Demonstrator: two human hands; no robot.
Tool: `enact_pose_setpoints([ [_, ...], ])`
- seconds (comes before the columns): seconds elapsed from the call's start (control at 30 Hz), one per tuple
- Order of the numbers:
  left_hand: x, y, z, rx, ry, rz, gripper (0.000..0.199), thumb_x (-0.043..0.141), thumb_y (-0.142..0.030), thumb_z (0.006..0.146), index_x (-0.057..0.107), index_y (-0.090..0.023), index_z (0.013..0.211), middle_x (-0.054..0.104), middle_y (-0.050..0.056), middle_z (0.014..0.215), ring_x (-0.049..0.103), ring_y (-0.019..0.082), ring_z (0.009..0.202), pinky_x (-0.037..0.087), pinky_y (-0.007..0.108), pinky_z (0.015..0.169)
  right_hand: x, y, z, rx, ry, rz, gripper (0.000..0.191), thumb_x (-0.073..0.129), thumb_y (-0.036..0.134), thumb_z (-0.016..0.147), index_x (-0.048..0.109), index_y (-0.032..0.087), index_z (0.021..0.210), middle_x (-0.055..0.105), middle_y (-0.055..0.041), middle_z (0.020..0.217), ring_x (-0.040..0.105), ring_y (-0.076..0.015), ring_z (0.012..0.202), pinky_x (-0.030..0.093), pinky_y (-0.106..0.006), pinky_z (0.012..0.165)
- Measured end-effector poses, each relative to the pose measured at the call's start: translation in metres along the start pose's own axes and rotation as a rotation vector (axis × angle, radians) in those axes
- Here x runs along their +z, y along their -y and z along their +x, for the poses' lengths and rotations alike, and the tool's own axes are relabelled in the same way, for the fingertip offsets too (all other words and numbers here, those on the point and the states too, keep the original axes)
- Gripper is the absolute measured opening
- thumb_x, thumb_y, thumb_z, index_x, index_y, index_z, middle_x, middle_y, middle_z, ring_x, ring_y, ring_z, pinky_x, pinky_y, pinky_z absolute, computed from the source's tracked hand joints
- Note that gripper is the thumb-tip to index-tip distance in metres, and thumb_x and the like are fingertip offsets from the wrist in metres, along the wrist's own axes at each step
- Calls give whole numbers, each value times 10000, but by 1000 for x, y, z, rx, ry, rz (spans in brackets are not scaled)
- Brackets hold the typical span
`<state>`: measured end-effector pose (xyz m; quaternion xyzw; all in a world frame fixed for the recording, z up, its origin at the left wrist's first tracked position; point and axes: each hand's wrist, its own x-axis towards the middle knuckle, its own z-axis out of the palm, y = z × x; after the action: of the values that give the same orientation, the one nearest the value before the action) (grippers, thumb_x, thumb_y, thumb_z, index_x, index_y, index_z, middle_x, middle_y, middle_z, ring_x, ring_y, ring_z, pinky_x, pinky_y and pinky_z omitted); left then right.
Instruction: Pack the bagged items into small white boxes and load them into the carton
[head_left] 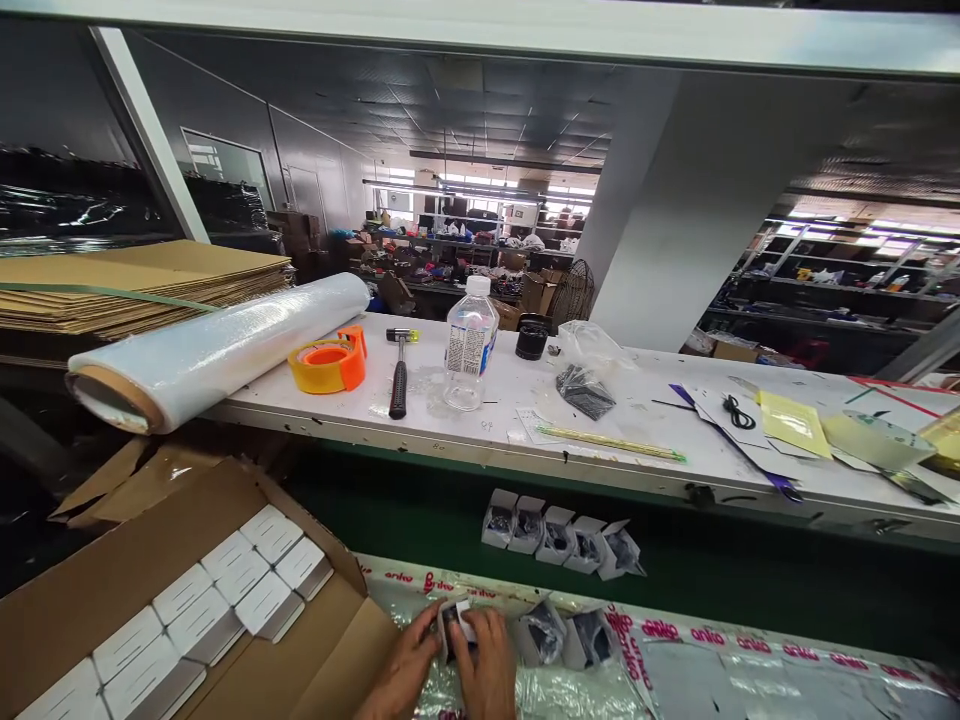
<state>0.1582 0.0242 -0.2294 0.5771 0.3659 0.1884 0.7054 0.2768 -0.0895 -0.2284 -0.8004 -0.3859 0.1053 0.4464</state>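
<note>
Between my two hands is a small white box (pixel 448 612) with its top open and something dark inside. My left hand (pixel 409 662) closes around its left side. My right hand (pixel 487 660) grips the other side, its fingers at the white flap; they partly hide the contents. Just right of my hands stand two open small boxes (pixel 541 635) with dark, plastic-wrapped items inside. Farther back, a row of several similar open boxes (pixel 556 538) stands on the green surface (pixel 420 510).
A large carton (pixel 330 640) at left holds rows of closed white boxes (pixel 225 580). On the white shelf (pixel 360 420) ahead are a plastic film roll (pixel 225 340), tape dispenser (pixel 330 362), hammer (pixel 400 375), bottle (pixel 469 345) and plastic bag (pixel 592 345). Flat cardboard (pixel 135 275) lies left.
</note>
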Motion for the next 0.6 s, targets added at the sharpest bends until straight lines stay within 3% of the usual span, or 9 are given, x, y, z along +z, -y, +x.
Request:
enact_pose_setpoints([
  [0.1, 3, 1, -2, 44, 37, 7, 614, 707, -563, 757, 706, -202, 1254, 728, 131, 1313, 601, 360, 1316, 414, 483, 1178, -4, -2, -3, -35, 43, 28, 371, 384, 393, 1019, 734, 270, 1034, 723, -92, 1041, 675, -284, 1011, 539, -466, 922],
  [0.23, 16, -1, 0, 77, -79, 57, 469, 668, -489, 749, 687, -210, 1125, 764, 94, 1084, 688, 323, 1084, 523, 429, 1001, -14, -1, 6, 68, 138, 96, 351, 434, 331, 969, 682, 187, 1172, 733, -130, 1060, 709, -286, 991, 570, -440, 901],
  [0.3, 23, -3, 4, 83, -133, 87, 345, 641, -397, 719, 662, -227, 1019, 739, 66, 1005, 678, 300, 1013, 520, 413, 966, -21, 3, 14, 139, 171, 102, 466, 463, 243, 924, 547, 167, 1377, 704, -148, 1200, 729, -250, 933, 593, -379, 833],
  [0.37, 28, -6, 5, 105, -155, 117, 236, 615, -364, 694, 625, -241, 895, 715, 56, 982, 662, 293, 1002, 514, 413, 965, -29, 9, 21, 89, 237, 18, 599, 442, 93, 838, 507, 203, 1423, 632, -147, 1357, 733, -224, 947, 595, -338, 811],
  [0.5, 24, -9, -5, 137, -105, 171, 162, 609, -407, 739, 612, -246, 759, 732, 92, 1143, 654, 324, 1134, 490, 454, 1055, -40, 8, 16, -153, 406, -312, 604, 412, -27, 728, 704, 251, 1177, 682, -83, 1309, 685, -277, 1139, 580, -393, 942],
  [0.57, 18, -6, -15, 148, -19, 243, 164, 598, -339, 773, 685, -250, 879, 670, 110, 1370, 575, 329, 1328, 397, 476, 1178, -37, -5, 6, -239, 422, -421, 694, 408, -45, 736, 676, 290, 1282, 675, -49, 1376, 641, -285, 1237, 582, -396, 971],
  [0.6, 14, -3, -20, 162, 37, 308, 267, 603, -274, 760, 705, -256, 1006, 590, 112, 1493, 497, 324, 1424, 333, 482, 1229, -32, -15, 0, -273, 419, -468, 765, 406, -60, 723, 631, 298, 1361, 643, -38, 1441, 618, -283, 1279, 586, -383, 971],
])
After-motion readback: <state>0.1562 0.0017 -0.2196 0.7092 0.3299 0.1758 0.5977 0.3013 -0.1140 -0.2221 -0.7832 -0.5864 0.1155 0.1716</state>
